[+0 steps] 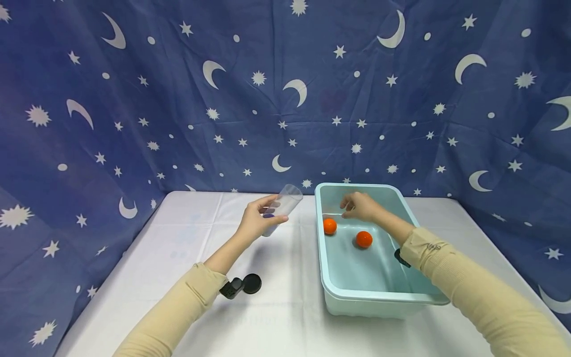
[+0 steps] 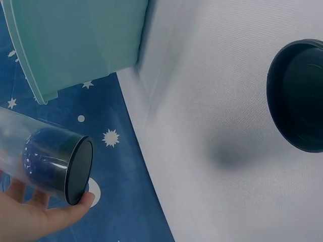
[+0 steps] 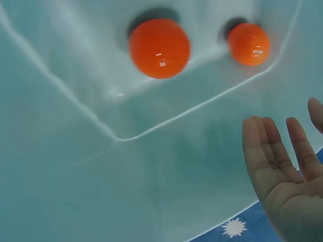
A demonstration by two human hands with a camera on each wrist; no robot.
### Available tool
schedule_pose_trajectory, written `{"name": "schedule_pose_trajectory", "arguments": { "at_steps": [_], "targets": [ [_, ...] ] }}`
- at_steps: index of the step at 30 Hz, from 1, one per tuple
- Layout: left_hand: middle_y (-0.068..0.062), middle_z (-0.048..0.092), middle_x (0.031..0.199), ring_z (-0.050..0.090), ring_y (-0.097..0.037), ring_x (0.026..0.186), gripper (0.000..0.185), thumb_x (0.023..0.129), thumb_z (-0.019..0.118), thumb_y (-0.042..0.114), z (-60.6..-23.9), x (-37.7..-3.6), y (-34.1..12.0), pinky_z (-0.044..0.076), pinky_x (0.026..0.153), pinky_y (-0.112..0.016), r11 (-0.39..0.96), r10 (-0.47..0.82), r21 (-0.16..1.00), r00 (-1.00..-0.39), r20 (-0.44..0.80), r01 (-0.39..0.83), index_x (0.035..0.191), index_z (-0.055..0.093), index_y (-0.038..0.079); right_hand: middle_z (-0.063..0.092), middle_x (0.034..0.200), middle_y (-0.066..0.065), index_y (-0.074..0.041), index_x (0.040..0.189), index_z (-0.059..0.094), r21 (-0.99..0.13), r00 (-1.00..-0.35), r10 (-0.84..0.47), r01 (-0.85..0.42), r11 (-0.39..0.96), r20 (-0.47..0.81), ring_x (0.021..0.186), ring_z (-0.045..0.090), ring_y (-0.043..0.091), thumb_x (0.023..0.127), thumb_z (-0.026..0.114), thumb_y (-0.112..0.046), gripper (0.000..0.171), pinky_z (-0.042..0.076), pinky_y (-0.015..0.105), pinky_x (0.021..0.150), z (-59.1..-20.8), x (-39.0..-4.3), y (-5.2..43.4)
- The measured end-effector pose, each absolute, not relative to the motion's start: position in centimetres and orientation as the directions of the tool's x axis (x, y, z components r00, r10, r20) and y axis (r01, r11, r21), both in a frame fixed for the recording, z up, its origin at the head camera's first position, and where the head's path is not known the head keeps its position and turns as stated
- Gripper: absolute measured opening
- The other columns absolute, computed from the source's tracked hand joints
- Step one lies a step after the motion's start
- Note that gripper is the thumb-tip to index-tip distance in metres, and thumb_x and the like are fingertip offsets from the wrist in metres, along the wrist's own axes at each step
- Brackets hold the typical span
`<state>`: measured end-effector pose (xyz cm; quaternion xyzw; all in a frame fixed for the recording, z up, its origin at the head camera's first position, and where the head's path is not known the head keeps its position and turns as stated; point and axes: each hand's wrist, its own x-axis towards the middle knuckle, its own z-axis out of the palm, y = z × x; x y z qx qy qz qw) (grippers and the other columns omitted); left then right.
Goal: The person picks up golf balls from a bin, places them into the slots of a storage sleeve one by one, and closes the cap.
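Note:
My left hand [image 1: 255, 221] grips a clear plastic cup [image 1: 282, 207] tilted above the white table, left of the tub; its dark base [image 2: 78, 170] shows in the left wrist view. A light green tub [image 1: 335, 292] stands on the table's right half and holds two orange balls [image 1: 329, 226] [image 1: 364, 239]. My right hand [image 1: 359, 206] hovers over the tub's far end, above the balls, fingers loosely bent and holding nothing. In the right wrist view both balls [image 3: 159, 48] [image 3: 248, 44] lie on the tub floor and my fingers [image 3: 275, 151] are spread.
A white cloth [image 1: 169, 248] covers the table. A blue curtain [image 1: 285, 99] with stars and moons hangs behind and on both sides. A black round wrist-camera mount [image 1: 252, 283] sits near my left forearm.

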<state>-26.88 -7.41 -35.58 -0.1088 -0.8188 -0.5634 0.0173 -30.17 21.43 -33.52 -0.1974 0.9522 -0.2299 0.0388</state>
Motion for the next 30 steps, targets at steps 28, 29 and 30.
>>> {"name": "schedule_pose_trajectory", "arguments": {
  "at_steps": [28, 29, 30],
  "targets": [
    [-0.013, 0.064, 0.123, 0.058, -0.03, 0.115, 0.065, 0.075, 0.079, 0.014, -35.6, -27.1, -7.1, 0.05, 0.094, -0.043, 0.361, 0.17, 0.914, -0.976, 0.133, 0.187, 0.134, 0.052, 0.009, 0.062, 0.092, 0.018, 0.005, 0.1, 0.062, -0.365, -0.942, -0.214, -0.11, 0.924, -0.259, 0.067, 0.054, 0.021, 0.074, 0.074, -0.005, 0.03, 0.055, 0.032, 0.061, -35.9, -30.5, 22.3],
    [-0.013, 0.064, 0.123, 0.058, -0.03, 0.115, 0.065, 0.075, 0.079, 0.014, -35.6, -27.1, -7.1, 0.05, 0.093, -0.043, 0.36, 0.17, 0.914, -0.976, 0.133, 0.187, 0.134, 0.053, 0.009, 0.061, 0.093, 0.019, 0.006, 0.1, 0.062, -0.353, -0.944, -0.205, -0.105, 0.93, -0.258, 0.067, 0.054, 0.021, 0.074, 0.074, -0.004, 0.03, 0.055, 0.033, 0.062, -35.9, -30.3, 22.2],
    [-0.013, 0.064, 0.123, 0.058, -0.031, 0.115, 0.065, 0.075, 0.079, 0.014, -35.6, -27.1, -7.1, 0.05, 0.093, -0.043, 0.36, 0.17, 0.914, -0.976, 0.133, 0.187, 0.134, 0.053, 0.009, 0.061, 0.093, 0.019, 0.006, 0.1, 0.062, -0.344, -0.946, -0.194, -0.098, 0.934, -0.258, 0.066, 0.053, 0.021, 0.073, 0.074, -0.003, 0.031, 0.055, 0.033, 0.06, -35.9, -30.1, 22.2]
  ]
}}
